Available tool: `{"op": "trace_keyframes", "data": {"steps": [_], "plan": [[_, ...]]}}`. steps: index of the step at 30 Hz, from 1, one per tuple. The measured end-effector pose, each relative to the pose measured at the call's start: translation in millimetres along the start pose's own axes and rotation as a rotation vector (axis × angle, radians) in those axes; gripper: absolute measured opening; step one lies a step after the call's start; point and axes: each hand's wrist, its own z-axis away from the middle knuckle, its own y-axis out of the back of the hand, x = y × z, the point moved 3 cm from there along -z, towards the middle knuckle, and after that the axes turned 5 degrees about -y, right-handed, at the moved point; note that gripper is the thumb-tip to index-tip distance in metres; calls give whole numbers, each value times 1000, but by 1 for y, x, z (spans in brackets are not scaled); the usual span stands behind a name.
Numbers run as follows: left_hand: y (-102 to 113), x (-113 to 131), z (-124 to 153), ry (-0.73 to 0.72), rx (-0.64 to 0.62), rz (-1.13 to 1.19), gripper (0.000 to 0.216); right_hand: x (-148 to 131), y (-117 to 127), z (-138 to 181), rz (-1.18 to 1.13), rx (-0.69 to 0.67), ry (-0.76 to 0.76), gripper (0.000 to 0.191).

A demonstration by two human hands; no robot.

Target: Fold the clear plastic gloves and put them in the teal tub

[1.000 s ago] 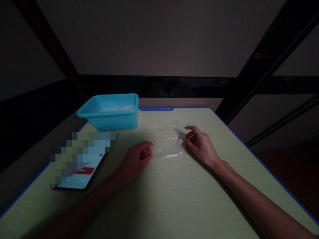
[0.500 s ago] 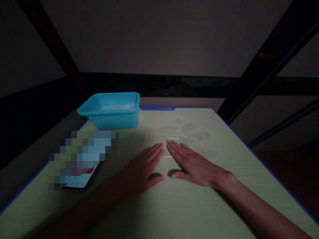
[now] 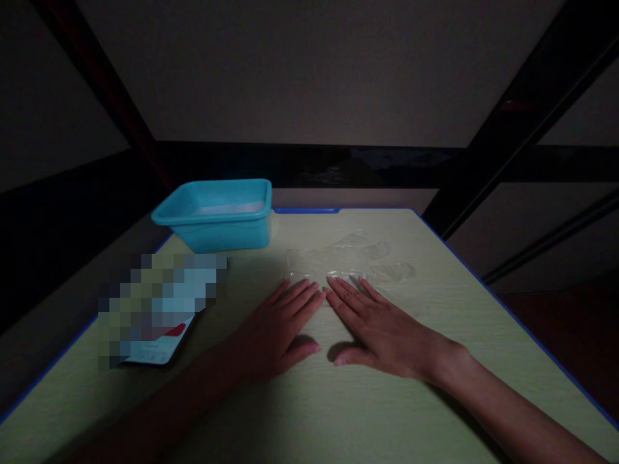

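My left hand (image 3: 275, 328) lies flat, palm down, on the pale green table (image 3: 338, 399), fingers stretched forward. Beside it my right hand (image 3: 377, 325) lies flat in the same way, and the fingertips of the two nearly meet. Just beyond the fingertips rests a clear plastic glove (image 3: 353, 261), spread flat on the table with its fingers pointing right. Neither hand holds anything.
A turquoise plastic tub (image 3: 215, 216) stands at the table's far left. A flat card or device (image 3: 155, 345) with a blurred patch over it lies near the left edge. The table has a blue rim (image 3: 507, 306). Dark bars of a frame run behind and to the right.
One second ago both hands pinched the edges of the clear plastic glove. They let it go, drew back toward me and now lie flat; the glove lies spread out.
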Motion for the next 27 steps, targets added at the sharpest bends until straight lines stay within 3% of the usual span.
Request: {"op": "trace_keyframes", "data": {"steps": [6, 10, 12, 14, 16, 18, 22, 27], "plan": [[14, 8, 2, -99, 173, -31, 49, -23, 25, 5, -45, 1, 103, 84], [19, 14, 8, -238, 330, -56, 39, -25, 42, 3, -174, 43, 199, 50], [19, 14, 10, -267, 409, -49, 32, -9, 44, -2, -202, 144, 81, 31], [19, 12, 10, -243, 443, -32, 27, 16, 42, -6, -227, 303, -145, 25], [18, 8, 7, -191, 394, -3, 27, 43, 35, -9, -276, 412, -338, 22], [16, 5, 3, -146, 289, 40, 30, 65, 23, -13, -399, 399, -422, 23], [10, 2, -3, -88, 112, 120, 40, 87, 7, -21, -577, 435, -485, 29], [6, 2, -5, -71, 45, 115, 39, 88, 2, -27, -661, 477, -505, 41]]}}
